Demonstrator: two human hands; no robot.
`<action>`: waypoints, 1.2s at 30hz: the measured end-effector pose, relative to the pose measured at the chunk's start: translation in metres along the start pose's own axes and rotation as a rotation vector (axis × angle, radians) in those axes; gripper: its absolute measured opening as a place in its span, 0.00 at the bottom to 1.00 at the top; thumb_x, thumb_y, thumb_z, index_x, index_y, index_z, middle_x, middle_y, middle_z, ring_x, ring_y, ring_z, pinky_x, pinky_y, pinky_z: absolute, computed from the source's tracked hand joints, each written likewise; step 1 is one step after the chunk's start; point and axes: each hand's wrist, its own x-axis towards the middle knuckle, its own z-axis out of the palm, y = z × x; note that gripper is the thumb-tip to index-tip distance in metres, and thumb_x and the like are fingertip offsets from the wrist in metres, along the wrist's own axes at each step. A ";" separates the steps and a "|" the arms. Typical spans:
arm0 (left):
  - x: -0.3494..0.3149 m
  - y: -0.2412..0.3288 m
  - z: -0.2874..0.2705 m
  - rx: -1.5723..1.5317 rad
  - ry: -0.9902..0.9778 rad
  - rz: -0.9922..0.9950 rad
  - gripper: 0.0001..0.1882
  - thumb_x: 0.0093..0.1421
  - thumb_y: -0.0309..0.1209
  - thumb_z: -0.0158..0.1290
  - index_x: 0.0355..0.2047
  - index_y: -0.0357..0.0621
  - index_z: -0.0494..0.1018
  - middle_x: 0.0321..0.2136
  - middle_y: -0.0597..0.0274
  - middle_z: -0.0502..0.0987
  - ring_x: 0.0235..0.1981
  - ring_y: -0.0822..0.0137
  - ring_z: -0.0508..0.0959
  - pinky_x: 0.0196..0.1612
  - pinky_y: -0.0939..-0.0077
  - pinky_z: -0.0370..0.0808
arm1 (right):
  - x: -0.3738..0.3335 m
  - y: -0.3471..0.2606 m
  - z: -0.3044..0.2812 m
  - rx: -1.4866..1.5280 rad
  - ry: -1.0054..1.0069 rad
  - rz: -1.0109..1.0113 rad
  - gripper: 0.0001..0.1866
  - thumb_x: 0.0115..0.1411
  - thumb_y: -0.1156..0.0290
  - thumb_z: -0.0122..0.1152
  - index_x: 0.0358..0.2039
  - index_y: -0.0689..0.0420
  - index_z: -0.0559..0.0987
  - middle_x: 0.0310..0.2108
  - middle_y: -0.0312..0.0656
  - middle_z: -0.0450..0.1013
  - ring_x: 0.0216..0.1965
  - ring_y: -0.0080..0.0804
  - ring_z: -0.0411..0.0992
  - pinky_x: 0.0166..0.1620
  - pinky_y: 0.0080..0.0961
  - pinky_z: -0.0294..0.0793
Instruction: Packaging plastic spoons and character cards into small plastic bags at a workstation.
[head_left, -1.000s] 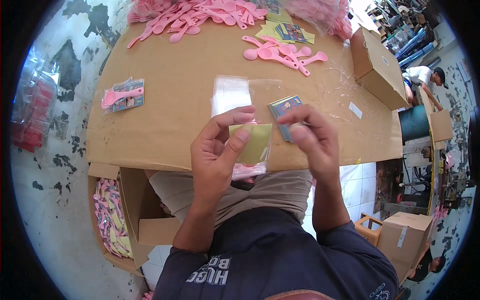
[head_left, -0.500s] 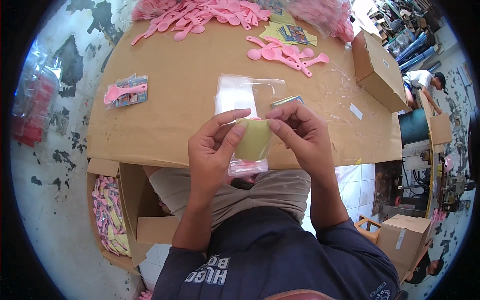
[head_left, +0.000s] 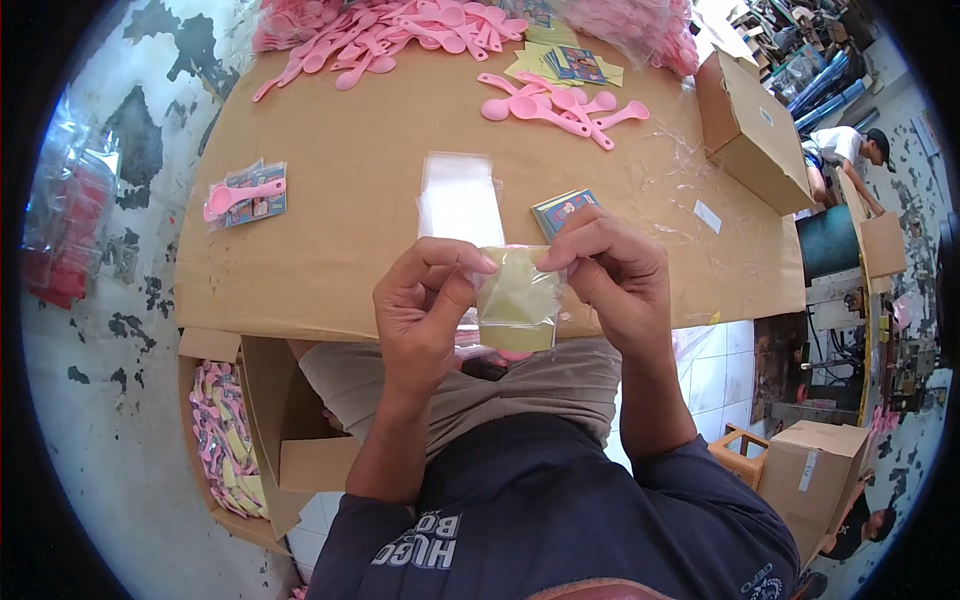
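Between both hands, near the table's front edge, hangs a clear plastic bag (head_left: 519, 287) with a yellow-green card (head_left: 516, 337) against it. My left hand (head_left: 425, 312) pinches the bag's upper left corner. My right hand (head_left: 617, 280) pinches the upper right corner, thumb and forefinger pressed together. Something pink shows partly behind the bag's lower edge. Just beyond the hands lie a stack of clear bags (head_left: 458, 200) and a small pile of printed cards (head_left: 562, 210).
Loose pink measuring spoons (head_left: 560, 104) and yellow cards (head_left: 607, 72) lie farther back, before a larger spoon heap (head_left: 400, 35). A packed spoon (head_left: 245, 198) rests at left. A cardboard box (head_left: 750, 130) stands at right; an open carton (head_left: 228, 440) of packets sits lower left.
The plastic now lies over the upper part of the card, whose lower edge shows below it. Both hands are slightly lower, still pinching at the top. The view has shifted a little.
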 end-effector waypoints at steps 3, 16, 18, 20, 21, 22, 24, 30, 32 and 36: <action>0.003 0.005 0.006 -0.098 0.026 -0.043 0.04 0.68 0.20 0.50 0.41 0.36 0.73 0.31 0.61 0.79 0.30 0.80 0.76 0.33 0.85 0.70 | 0.000 -0.004 -0.005 -0.010 -0.012 0.027 0.07 0.61 0.85 0.58 0.36 0.63 0.83 0.33 0.36 0.72 0.36 0.18 0.68 0.37 0.16 0.64; 0.006 0.009 0.010 -0.130 0.107 -0.129 0.22 0.70 0.27 0.53 0.61 0.39 0.61 0.36 0.50 0.85 0.38 0.73 0.82 0.43 0.80 0.76 | -0.001 0.005 0.014 0.072 0.104 0.085 0.13 0.60 0.82 0.67 0.41 0.59 0.72 0.33 0.28 0.69 0.24 0.07 0.56 0.26 0.11 0.53; 0.006 0.009 0.007 -0.134 0.101 -0.141 0.26 0.70 0.27 0.53 0.64 0.39 0.57 0.37 0.49 0.84 0.39 0.73 0.82 0.44 0.80 0.76 | 0.000 0.007 0.016 0.073 0.097 0.073 0.15 0.60 0.83 0.67 0.42 0.58 0.71 0.34 0.29 0.69 0.25 0.07 0.57 0.27 0.10 0.54; 0.005 0.011 0.002 -0.138 0.095 -0.150 0.29 0.70 0.26 0.53 0.67 0.39 0.54 0.38 0.49 0.84 0.39 0.73 0.82 0.45 0.79 0.76 | 0.001 0.007 0.018 0.075 0.088 0.058 0.16 0.60 0.84 0.66 0.44 0.57 0.69 0.35 0.30 0.70 0.25 0.07 0.58 0.27 0.09 0.56; 0.004 0.012 0.000 -0.123 0.023 -0.148 0.31 0.70 0.26 0.53 0.68 0.39 0.54 0.40 0.49 0.84 0.41 0.72 0.82 0.45 0.79 0.76 | 0.001 0.005 0.019 0.093 0.117 0.048 0.17 0.60 0.84 0.66 0.45 0.57 0.69 0.36 0.31 0.70 0.25 0.07 0.58 0.28 0.09 0.57; 0.003 0.014 -0.001 -0.108 -0.051 -0.147 0.32 0.69 0.26 0.54 0.70 0.39 0.53 0.41 0.49 0.84 0.42 0.72 0.81 0.45 0.79 0.77 | 0.001 0.003 0.021 0.110 0.148 0.039 0.18 0.60 0.84 0.66 0.45 0.57 0.68 0.36 0.32 0.70 0.25 0.07 0.58 0.28 0.09 0.57; 0.002 0.017 0.000 -0.058 -0.107 -0.215 0.32 0.69 0.25 0.54 0.69 0.38 0.54 0.43 0.49 0.83 0.44 0.72 0.81 0.45 0.79 0.77 | 0.004 0.004 0.025 0.146 0.192 0.004 0.19 0.60 0.84 0.66 0.46 0.57 0.68 0.37 0.32 0.71 0.25 0.08 0.58 0.28 0.09 0.58; -0.001 0.021 0.003 -0.035 -0.133 -0.291 0.22 0.69 0.22 0.53 0.62 0.30 0.67 0.47 0.52 0.81 0.48 0.72 0.80 0.50 0.78 0.77 | -0.001 0.014 0.018 0.047 0.108 0.067 0.25 0.57 0.79 0.72 0.49 0.58 0.67 0.40 0.32 0.69 0.23 0.09 0.55 0.26 0.10 0.55; -0.001 0.022 -0.001 0.006 -0.107 -0.209 0.19 0.69 0.20 0.53 0.59 0.29 0.70 0.48 0.53 0.81 0.48 0.71 0.80 0.53 0.76 0.76 | -0.003 0.021 0.019 0.046 0.062 0.131 0.26 0.54 0.77 0.76 0.48 0.58 0.69 0.33 0.27 0.66 0.22 0.08 0.52 0.24 0.12 0.49; 0.005 0.036 -0.028 0.323 0.088 0.047 0.23 0.66 0.17 0.53 0.61 0.29 0.69 0.55 0.52 0.78 0.55 0.65 0.77 0.59 0.71 0.73 | -0.012 0.013 0.008 -0.267 0.055 0.203 0.21 0.56 0.77 0.73 0.46 0.58 0.72 0.27 0.25 0.62 0.21 0.08 0.52 0.24 0.12 0.48</action>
